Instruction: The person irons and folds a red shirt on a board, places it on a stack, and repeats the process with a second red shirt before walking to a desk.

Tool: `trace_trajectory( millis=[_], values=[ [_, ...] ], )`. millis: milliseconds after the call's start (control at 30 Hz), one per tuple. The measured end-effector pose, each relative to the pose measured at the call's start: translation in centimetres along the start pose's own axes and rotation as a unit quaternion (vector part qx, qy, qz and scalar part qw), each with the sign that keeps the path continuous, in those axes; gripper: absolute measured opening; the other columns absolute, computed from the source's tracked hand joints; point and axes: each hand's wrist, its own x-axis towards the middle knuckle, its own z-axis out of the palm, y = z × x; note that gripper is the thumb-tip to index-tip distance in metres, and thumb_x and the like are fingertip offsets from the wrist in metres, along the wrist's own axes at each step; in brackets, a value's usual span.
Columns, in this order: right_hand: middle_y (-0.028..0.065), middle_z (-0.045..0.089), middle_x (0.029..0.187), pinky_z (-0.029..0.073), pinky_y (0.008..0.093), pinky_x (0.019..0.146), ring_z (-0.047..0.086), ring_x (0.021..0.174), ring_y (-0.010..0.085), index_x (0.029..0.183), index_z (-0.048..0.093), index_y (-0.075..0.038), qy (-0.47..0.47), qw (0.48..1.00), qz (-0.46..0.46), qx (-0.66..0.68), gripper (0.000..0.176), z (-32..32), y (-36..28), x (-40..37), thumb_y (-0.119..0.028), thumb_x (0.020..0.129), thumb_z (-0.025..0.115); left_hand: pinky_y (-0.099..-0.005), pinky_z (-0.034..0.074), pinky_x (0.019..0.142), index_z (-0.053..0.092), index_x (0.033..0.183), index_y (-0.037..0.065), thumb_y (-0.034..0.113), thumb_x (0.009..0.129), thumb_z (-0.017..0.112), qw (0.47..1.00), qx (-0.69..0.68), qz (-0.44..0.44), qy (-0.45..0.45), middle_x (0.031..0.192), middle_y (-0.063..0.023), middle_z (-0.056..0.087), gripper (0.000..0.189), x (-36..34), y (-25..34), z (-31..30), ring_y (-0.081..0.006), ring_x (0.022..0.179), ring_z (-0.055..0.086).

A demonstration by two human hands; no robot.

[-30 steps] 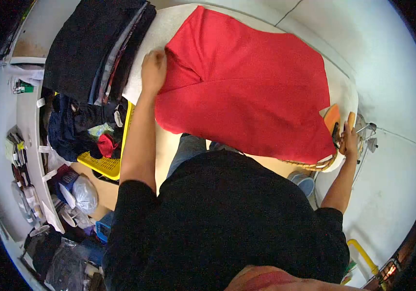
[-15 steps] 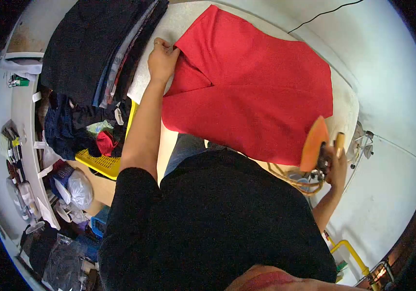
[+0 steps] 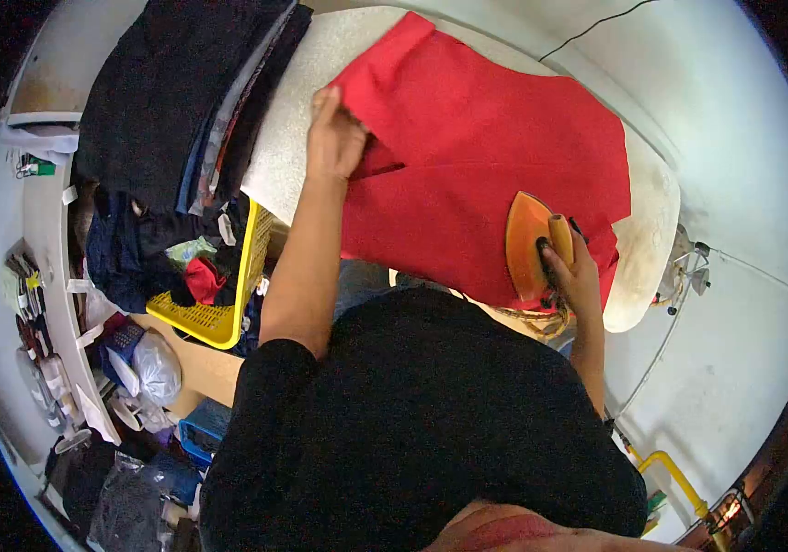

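Note:
A red garment (image 3: 504, 120) lies spread over a pale ironing board (image 3: 647, 239), with a fold near its left end. My left hand (image 3: 335, 138) is at that end, its fingers closed on the fabric edge. On the lower right of the cloth, an orange iron (image 3: 525, 241) rests with its pointed end away from me. My right hand (image 3: 574, 271) is wrapped round its light-coloured handle. The iron's cord loops below the hand, near the board's front edge.
Dark folded clothes (image 3: 169, 92) are piled at the left of the board. Below them stands a yellow basket (image 3: 205, 322) holding more clothes. A white wall (image 3: 734, 184) borders the right side, with a yellow pipe (image 3: 674, 469) low down.
The iron has come left and down onto the red garment from beyond its right side. My left hand has moved right and slightly down, drawing the cloth's left edge inward.

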Motion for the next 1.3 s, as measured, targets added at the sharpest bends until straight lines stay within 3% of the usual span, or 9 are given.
trace_trajectory(
  millis=[167, 267, 367, 667, 900, 1033, 1100, 1200, 1300],
  values=[
    [0.0204, 0.064, 0.112, 0.05, 0.0377, 0.086, 0.064, 0.103, 0.0299, 0.133, 0.046, -0.003, 0.011, 1.0, -0.005, -0.005, 0.061, 0.0, 0.3, 0.0, -0.03, 0.084, 0.068, -0.0358, 0.051, 0.079, 0.044, 0.114, 0.012, 0.012, 0.09, 0.062, 0.969, 0.225, -0.019, 0.099, 0.095, -0.0056, 0.061, 0.03, -0.7, 1.2, -2.3, -0.0175, 0.09, 0.059],
    [0.0223, 0.065, 0.11, 0.05, 0.0389, 0.084, 0.065, 0.102, 0.0333, 0.133, 0.046, -0.004, 0.013, 0.999, -0.045, 0.015, 0.061, -0.1, 0.3, 0.7, -0.033, 0.084, 0.069, -0.0328, 0.048, 0.072, 0.054, 0.106, 0.006, 0.016, 0.084, 0.068, 0.728, 0.665, 0.142, 0.088, 0.083, -0.0068, 0.06, 0.028, 0.2, 3.6, -1.2, -0.0172, 0.078, 0.058],
    [0.0234, 0.064, 0.109, 0.05, 0.041, 0.083, 0.064, 0.1, 0.0371, 0.133, 0.047, -0.006, -0.023, 0.997, -0.064, -0.045, 0.063, 0.2, -1.5, 2.3, -0.037, 0.083, 0.069, -0.0358, 0.047, 0.072, 0.059, 0.097, 0.004, 0.019, 0.083, 0.068, 0.591, 0.764, 0.258, 0.022, 0.082, -0.0117, 0.061, 0.023, 3.7, 4.4, 0.1, -0.0237, 0.079, 0.06],
    [0.0165, 0.066, 0.094, 0.051, 0.0397, 0.076, 0.065, 0.085, 0.0306, 0.115, 0.063, -0.009, -0.085, 0.985, -0.124, -0.088, 0.047, -2.0, -8.3, 10.5, -0.044, 0.085, 0.064, -0.0453, 0.048, 0.085, 0.063, 0.103, 0.006, 0.025, 0.088, 0.059, 0.47, 0.855, 0.215, -0.034, 0.102, -0.0158, 0.061, 0.025, 13.1, -0.8, 2.8, -0.035, 0.099, 0.059],
    [0.0121, 0.061, 0.099, 0.045, 0.0392, 0.092, 0.055, 0.106, 0.0303, 0.11, 0.063, -0.01, 0.043, 0.891, -0.413, -0.183, 0.032, 5.6, -11.5, 28.2, -0.028, 0.084, 0.067, -0.0449, 0.048, 0.083, 0.061, 0.105, 0.005, 0.022, 0.087, 0.058, 0.355, 0.889, 0.272, -0.098, 0.105, -0.0143, 0.06, 0.025, 12.1, -0.9, 3.1, -0.0331, 0.099, 0.057],
    [0.0108, 0.058, 0.094, 0.045, 0.0385, 0.085, 0.054, 0.098, 0.0296, 0.104, 0.06, -0.01, -0.048, 0.877, -0.42, -0.229, 0.032, 6.9, -11.7, 33.6, -0.027, 0.079, 0.071, -0.0453, 0.048, 0.082, 0.059, 0.106, 0.004, 0.02, 0.089, 0.055, 0.377, 0.88, 0.276, -0.091, 0.102, -0.0161, 0.06, 0.024, 13.3, -0.7, 2.1, -0.0352, 0.097, 0.058],
    [0.0103, 0.057, 0.092, 0.045, 0.0376, 0.081, 0.054, 0.092, 0.0283, 0.103, 0.059, -0.01, -0.096, 0.875, -0.407, -0.243, 0.033, 6.5, -11.5, 34.2, -0.026, 0.077, 0.073, -0.0463, 0.048, 0.083, 0.057, 0.103, 0.001, 0.019, 0.092, 0.049, 0.492, 0.831, 0.256, -0.028, 0.104, -0.0208, 0.061, 0.022, 13.7, -0.5, 2.4, -0.0392, 0.097, 0.059],
    [0.0087, 0.055, 0.085, 0.043, 0.0364, 0.075, 0.052, 0.083, 0.0259, 0.092, 0.057, -0.009, -0.104, 0.923, -0.344, -0.134, 0.029, 6.2, -11.6, 33.5, -0.024, 0.075, 0.075, -0.048, 0.048, 0.082, 0.053, 0.104, 0.0, 0.02, 0.095, 0.045, 0.544, 0.807, 0.23, 0.005, 0.104, -0.0258, 0.062, 0.024, 13.8, -0.1, 3.1, -0.0436, 0.094, 0.06],
    [0.0076, 0.054, 0.082, 0.042, 0.0358, 0.071, 0.051, 0.079, 0.0237, 0.082, 0.054, -0.007, -0.095, 0.902, -0.391, -0.155, 0.03, 6.3, -12.1, 33.4, -0.024, 0.073, 0.077, -0.0492, 0.049, 0.08, 0.05, 0.106, 0.001, 0.023, 0.096, 0.042, 0.543, 0.819, 0.182, 0.019, 0.102, -0.0277, 0.063, 0.025, 13.5, -0.3, 3.2, -0.0449, 0.092, 0.062]
  ],
)
